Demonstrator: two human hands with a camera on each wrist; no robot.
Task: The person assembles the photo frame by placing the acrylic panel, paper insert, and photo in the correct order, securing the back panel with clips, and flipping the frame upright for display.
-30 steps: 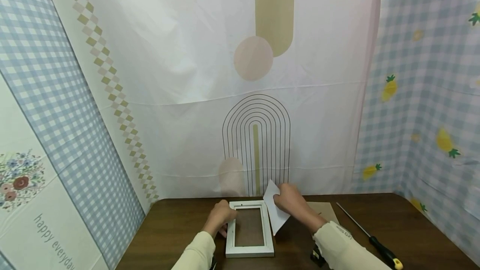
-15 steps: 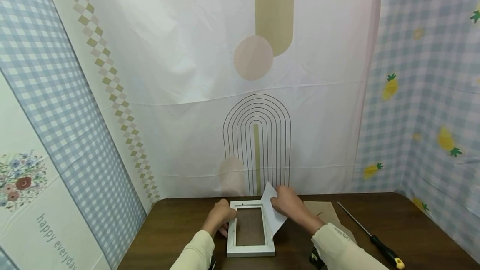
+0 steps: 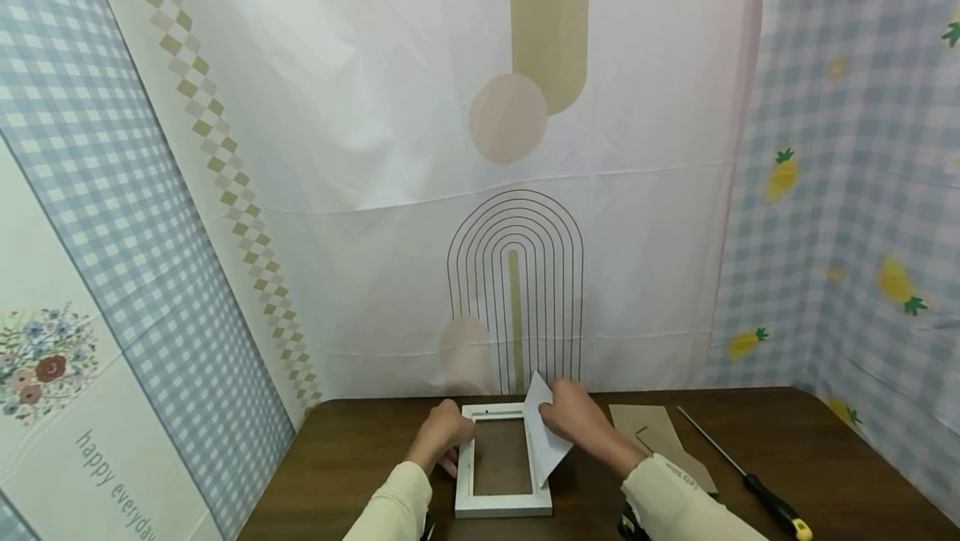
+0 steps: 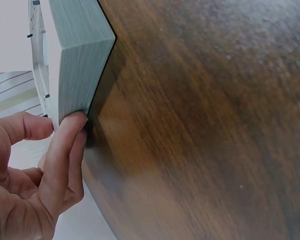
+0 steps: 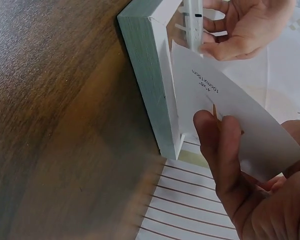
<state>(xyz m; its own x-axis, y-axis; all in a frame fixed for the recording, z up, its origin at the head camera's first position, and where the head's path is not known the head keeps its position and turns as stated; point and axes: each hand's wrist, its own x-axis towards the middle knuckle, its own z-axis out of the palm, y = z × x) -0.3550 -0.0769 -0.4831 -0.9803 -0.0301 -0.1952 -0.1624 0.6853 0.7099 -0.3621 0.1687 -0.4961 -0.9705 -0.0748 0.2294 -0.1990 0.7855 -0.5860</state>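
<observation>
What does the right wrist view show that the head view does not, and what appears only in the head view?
Only the right wrist view shows small dark lettering printed on the thin white sheet.

Only the head view shows the long screwdriver with a black and yellow handle and the flat brown piece, seemingly cardboard.

Both show that sheet pinched by the right hand, the white rectangular frame held by the left hand, and the dark brown wood-grain table.

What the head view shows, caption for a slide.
Left hand grips a white frame on the table; right hand holds a tilted paper at the frame's edge.
</observation>
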